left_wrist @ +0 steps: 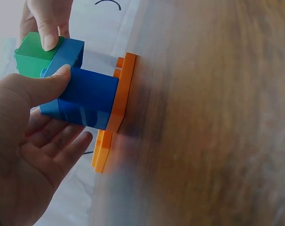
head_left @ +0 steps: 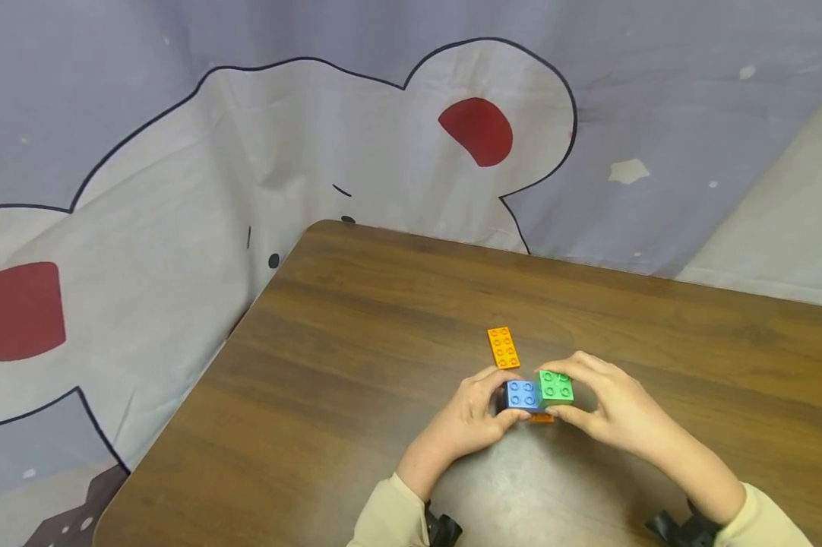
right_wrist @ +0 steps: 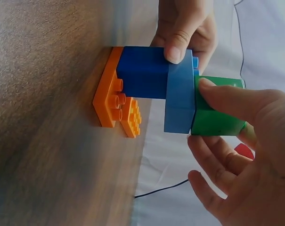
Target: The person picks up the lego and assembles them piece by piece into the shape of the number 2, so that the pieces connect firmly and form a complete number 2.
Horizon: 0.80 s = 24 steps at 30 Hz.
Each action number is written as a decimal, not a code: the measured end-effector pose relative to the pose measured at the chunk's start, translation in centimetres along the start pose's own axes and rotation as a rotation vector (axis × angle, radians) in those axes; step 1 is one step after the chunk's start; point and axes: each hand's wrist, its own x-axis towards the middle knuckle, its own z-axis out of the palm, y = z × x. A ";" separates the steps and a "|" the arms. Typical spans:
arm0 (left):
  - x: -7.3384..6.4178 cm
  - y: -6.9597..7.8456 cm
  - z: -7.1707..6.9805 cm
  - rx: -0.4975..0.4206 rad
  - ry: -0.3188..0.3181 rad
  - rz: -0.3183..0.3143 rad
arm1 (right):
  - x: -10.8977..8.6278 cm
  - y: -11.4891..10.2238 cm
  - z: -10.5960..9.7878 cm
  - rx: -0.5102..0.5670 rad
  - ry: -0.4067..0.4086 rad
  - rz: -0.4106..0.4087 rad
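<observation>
A person's left hand (head_left: 475, 416) and right hand (head_left: 616, 401) work at a small stack of plastic blocks on the brown wood-grain counter (head_left: 281, 365). At its base, a flat orange studded plastic plate (right_wrist: 103, 103) rests on the counter. A dark blue plastic block (left_wrist: 88, 96) stands on this plate, leaving some of its studs bare. Above it, a lighter blue plastic block (head_left: 522, 396) juts out towards the right. The left hand's grip is narrow, pinching the lighter blue block, with the thumb by the seam with the dark blue one. The right hand's grip holds a green plastic block (head_left: 556, 388) on the lighter blue block's right end; whether it is fully seated I cannot tell. A second orange studded plate (head_left: 504, 348) lies flat just beyond the stack. Behind the counter hangs a printed cloth (head_left: 384, 144) with red patches.
</observation>
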 end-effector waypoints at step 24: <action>-0.4 -0.1 0.0 -0.037 -0.009 -0.035 | -1.2 2.0 1.9 0.172 0.045 -0.022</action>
